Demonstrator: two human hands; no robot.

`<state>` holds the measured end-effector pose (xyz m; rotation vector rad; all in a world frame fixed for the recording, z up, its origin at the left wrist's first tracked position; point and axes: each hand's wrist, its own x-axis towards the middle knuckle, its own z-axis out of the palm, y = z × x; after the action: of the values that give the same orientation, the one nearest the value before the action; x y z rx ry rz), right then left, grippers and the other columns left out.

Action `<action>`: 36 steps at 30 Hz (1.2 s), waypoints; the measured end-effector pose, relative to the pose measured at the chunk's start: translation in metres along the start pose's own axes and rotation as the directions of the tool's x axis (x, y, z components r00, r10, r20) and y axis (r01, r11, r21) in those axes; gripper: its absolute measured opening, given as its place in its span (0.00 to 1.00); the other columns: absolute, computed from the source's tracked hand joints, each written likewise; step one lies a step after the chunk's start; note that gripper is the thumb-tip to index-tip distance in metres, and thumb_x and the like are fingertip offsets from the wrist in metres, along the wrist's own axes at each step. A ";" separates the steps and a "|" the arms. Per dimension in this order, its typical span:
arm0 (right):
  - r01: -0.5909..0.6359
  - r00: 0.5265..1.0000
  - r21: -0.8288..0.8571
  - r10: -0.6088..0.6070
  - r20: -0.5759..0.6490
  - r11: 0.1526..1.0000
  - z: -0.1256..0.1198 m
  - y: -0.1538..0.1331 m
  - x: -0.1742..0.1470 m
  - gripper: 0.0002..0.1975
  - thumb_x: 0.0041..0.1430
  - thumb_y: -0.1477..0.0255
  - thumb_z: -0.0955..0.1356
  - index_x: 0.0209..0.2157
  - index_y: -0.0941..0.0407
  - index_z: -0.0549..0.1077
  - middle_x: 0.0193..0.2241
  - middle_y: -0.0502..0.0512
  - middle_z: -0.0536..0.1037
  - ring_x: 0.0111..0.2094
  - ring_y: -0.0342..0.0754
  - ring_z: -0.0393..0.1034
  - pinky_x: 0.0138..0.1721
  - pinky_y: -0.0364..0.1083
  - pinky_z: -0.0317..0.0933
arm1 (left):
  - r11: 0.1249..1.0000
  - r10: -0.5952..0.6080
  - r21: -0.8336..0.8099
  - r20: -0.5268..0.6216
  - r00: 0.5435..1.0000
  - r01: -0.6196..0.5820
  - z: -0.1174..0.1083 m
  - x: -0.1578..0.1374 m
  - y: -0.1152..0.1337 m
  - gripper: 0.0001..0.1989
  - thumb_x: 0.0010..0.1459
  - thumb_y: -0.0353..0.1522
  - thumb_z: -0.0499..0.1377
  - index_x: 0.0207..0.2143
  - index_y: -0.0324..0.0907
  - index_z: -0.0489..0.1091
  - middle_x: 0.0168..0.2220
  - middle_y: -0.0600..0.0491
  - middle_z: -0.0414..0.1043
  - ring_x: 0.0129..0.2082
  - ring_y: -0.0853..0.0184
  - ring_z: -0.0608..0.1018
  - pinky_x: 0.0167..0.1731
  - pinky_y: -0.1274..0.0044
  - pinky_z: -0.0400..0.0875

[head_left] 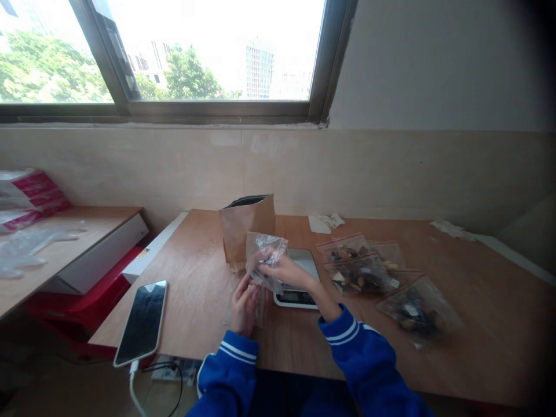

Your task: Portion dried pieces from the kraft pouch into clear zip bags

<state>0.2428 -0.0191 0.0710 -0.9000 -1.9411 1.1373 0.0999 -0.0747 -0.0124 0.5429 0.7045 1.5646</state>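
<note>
A small clear plastic bag (pixel 266 240) is held up over the middle of the table, with something dark inside or behind it that I cannot make out. At its lower left edge, my left hand (pixel 244 302) has its fingers pinched on it. My right hand (pixel 278 269) reaches in from the right, fingers bent at the bag; part of the hand shows through the film, and whether it is inside cannot be told. Behind stands an open brown paper bag (pixel 247 223). Under my right hand sits a white kitchen scale (pixel 299 298), partly covered. Another clear bag (pixel 260 315) lies beside my left wrist.
Several filled zip bags (pixel 358 278) lie to the right of the scale, one (pixel 417 315) nearer me. A phone (pixel 142 321) with a white cable rests at the left edge. Crumpled tissue (pixel 332 220) lies at the back. Plastic gloves (pixel 35 246) lie on the left-hand table.
</note>
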 end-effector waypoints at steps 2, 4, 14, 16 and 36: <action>0.005 1.000 -0.010 -0.005 -0.013 1.000 0.001 0.000 -0.001 0.18 0.56 0.69 0.66 0.49 0.55 0.69 0.43 0.55 0.75 0.43 0.50 0.70 0.49 0.50 0.61 | 1.000 -0.001 0.013 -0.008 1.000 0.001 0.000 -0.001 0.000 0.21 0.45 0.29 0.67 0.45 0.43 0.74 0.49 0.49 0.75 0.52 0.61 0.74 0.54 0.71 0.65; 0.003 1.000 -0.030 -0.003 -0.002 1.000 0.002 -0.001 -0.001 0.19 0.57 0.70 0.65 0.51 0.54 0.67 0.43 0.54 0.75 0.44 0.51 0.70 0.50 0.50 0.61 | 1.000 -0.003 0.024 -0.026 1.000 0.004 0.002 -0.002 0.000 0.23 0.45 0.30 0.67 0.46 0.44 0.73 0.50 0.50 0.74 0.53 0.61 0.73 0.54 0.71 0.65; -0.006 0.997 -0.094 0.013 0.077 0.996 0.003 0.005 -0.005 0.20 0.55 0.68 0.68 0.49 0.55 0.66 0.44 0.55 0.73 0.44 0.50 0.69 0.49 0.49 0.62 | 0.994 -0.001 0.113 -0.051 0.999 0.007 0.006 -0.005 0.004 0.23 0.45 0.32 0.69 0.46 0.41 0.72 0.48 0.48 0.75 0.48 0.61 0.76 0.50 0.72 0.68; -0.012 0.995 -0.057 0.017 0.097 0.998 0.003 0.010 -0.005 0.21 0.53 0.66 0.70 0.47 0.55 0.66 0.44 0.55 0.73 0.45 0.50 0.69 0.48 0.48 0.62 | 0.995 -0.004 0.101 -0.066 0.998 0.010 0.005 -0.005 0.005 0.22 0.44 0.31 0.69 0.45 0.41 0.72 0.46 0.48 0.76 0.45 0.64 0.78 0.47 0.73 0.70; -0.100 0.995 0.019 0.101 -0.019 0.995 0.016 0.013 -0.006 0.21 0.52 0.63 0.70 0.47 0.57 0.72 0.46 0.58 0.76 0.46 0.54 0.70 0.50 0.52 0.62 | 0.999 -0.031 -0.014 -0.047 0.998 0.031 -0.006 0.001 0.001 0.13 0.42 0.34 0.70 0.28 0.38 0.71 0.31 0.54 0.75 0.34 0.71 0.78 0.42 0.79 0.71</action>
<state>0.2358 -0.0259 0.0520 -1.0052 -1.8847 1.1971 0.0950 -0.0744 -0.0157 0.4846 0.7345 1.5562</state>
